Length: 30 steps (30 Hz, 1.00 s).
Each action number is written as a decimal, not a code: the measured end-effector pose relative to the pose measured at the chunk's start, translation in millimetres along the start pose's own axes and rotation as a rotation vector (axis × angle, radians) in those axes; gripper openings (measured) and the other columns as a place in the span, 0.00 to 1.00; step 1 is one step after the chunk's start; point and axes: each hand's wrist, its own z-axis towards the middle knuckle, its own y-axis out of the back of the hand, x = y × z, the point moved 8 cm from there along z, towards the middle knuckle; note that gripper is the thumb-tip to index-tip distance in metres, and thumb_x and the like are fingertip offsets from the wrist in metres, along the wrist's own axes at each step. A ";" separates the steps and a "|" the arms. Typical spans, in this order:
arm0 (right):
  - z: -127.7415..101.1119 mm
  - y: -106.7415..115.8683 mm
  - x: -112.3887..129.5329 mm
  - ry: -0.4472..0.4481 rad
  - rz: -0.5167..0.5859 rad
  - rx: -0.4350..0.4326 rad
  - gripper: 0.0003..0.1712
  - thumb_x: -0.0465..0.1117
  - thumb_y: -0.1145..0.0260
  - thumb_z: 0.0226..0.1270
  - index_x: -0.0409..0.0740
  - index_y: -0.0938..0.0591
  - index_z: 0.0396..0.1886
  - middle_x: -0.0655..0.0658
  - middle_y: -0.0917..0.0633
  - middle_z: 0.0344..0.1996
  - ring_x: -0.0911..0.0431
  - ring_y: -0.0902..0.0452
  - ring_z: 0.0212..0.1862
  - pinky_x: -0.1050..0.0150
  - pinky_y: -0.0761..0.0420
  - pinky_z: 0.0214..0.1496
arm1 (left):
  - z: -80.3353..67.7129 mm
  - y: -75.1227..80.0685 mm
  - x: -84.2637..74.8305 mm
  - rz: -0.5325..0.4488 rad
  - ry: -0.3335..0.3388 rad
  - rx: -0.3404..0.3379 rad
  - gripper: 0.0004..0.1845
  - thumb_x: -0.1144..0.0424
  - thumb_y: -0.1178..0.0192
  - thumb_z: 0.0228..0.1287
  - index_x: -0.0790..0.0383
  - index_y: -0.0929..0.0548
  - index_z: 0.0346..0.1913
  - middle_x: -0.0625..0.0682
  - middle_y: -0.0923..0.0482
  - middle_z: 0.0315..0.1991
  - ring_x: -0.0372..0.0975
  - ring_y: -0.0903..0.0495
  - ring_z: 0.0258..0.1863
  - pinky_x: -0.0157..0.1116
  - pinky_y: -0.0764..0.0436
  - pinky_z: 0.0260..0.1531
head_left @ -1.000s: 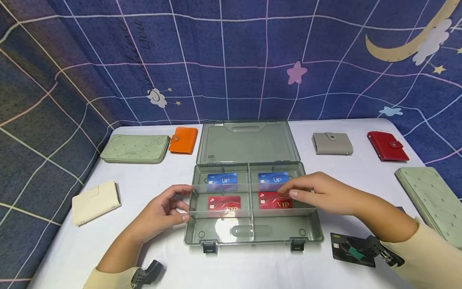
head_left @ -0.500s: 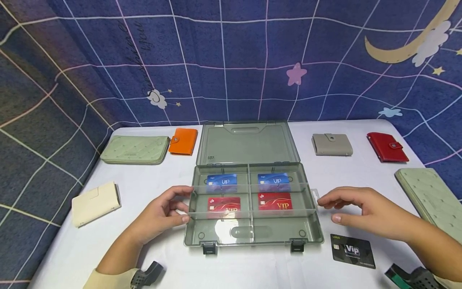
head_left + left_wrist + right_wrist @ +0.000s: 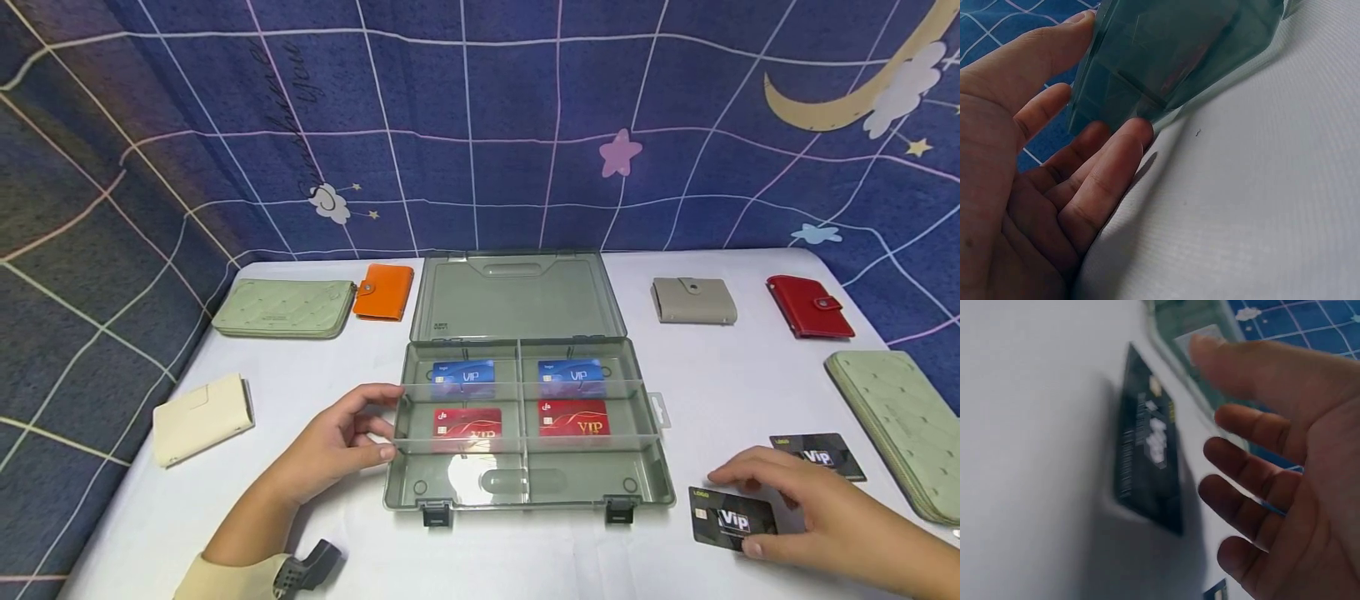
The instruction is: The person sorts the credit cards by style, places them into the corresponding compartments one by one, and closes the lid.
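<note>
Backdrop (image 3: 450, 179) fills the top of my head feed, dark lettering barely legible, the moon cut by the edge. White table (image 3: 555, 554) below, near edge out of shot.

Smoky box (image 3: 577, 482) mid-table, lid laid back, six compartments. On my left wrist feed it runs off the top, and through its wall I get only a reddish smear.

Green wallet (image 3: 892, 425) at far right, clipped by the frame; its twin at far left (image 3: 281, 308) shows whole.

Left hand (image 3: 341, 442): fingers loosely spread against the box's left side, not wrapped round it. Right hand (image 3: 817, 508): spread wide around the front black card, thumb by its lower right edge; forearm cut off. Can't tell if it touches.

Cream wallet (image 3: 202, 419), grey wallet (image 3: 693, 300), red wallet (image 3: 810, 306), orange wallet (image 3: 383, 292): contents hidden.

Front black card (image 3: 720, 508) lies on the table right of the box; my right wrist feed blurs its print. Rear black card (image 3: 836, 458) is partly behind the hand, just a corner on that wrist feed.

Blue cards (image 3: 462, 377) in the back row, red cards (image 3: 574, 417) in the middle; dividers haze their lower parts, and the left red one's VIP looks broken.
</note>
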 end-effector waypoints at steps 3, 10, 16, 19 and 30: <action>-8.0 -4.5 -0.4 0.028 -0.049 -0.050 0.46 0.44 0.07 0.35 0.59 0.16 0.60 0.61 0.18 0.53 0.66 0.23 0.50 0.84 0.34 0.56 | 0.0 0.0 0.1 -0.001 0.000 -0.001 0.38 0.76 0.26 0.62 0.64 0.28 0.74 0.66 0.28 0.67 0.43 0.14 0.48 0.34 0.13 0.41; -16.0 -12.5 -8.5 -0.017 -0.165 -0.051 0.45 0.50 0.06 0.30 0.63 0.16 0.55 0.63 0.21 0.50 0.68 0.29 0.50 0.83 0.35 0.50 | -0.2 -0.6 -0.1 -0.007 0.005 0.001 0.38 0.76 0.26 0.62 0.64 0.28 0.74 0.66 0.28 0.67 0.44 0.14 0.48 0.34 0.13 0.41; -12.1 -18.3 -15.6 -0.127 -0.199 0.038 0.41 0.54 0.07 0.34 0.67 0.18 0.52 0.66 0.22 0.49 0.68 0.30 0.48 0.71 0.24 0.44 | -0.2 -0.3 -0.7 -0.013 0.009 -0.001 0.39 0.76 0.25 0.61 0.64 0.28 0.74 0.66 0.28 0.66 0.43 0.15 0.48 0.33 0.13 0.41; -10.0 -19.8 -16.1 -0.161 -0.218 0.060 0.41 0.54 0.07 0.33 0.68 0.20 0.50 0.67 0.22 0.48 0.68 0.30 0.48 0.68 0.23 0.44 | -0.7 -0.1 -0.6 -0.009 0.009 -0.003 0.39 0.76 0.25 0.61 0.64 0.28 0.74 0.66 0.28 0.67 0.43 0.15 0.47 0.33 0.13 0.41; -5.2 -18.2 -11.2 -0.178 -0.258 0.043 0.43 0.54 0.06 0.26 0.67 0.22 0.45 0.71 0.25 0.42 0.69 0.31 0.45 0.66 0.24 0.43 | -1.2 -0.6 -1.3 -0.004 0.014 -0.005 0.38 0.75 0.25 0.61 0.65 0.28 0.74 0.66 0.28 0.67 0.42 0.15 0.48 0.33 0.13 0.41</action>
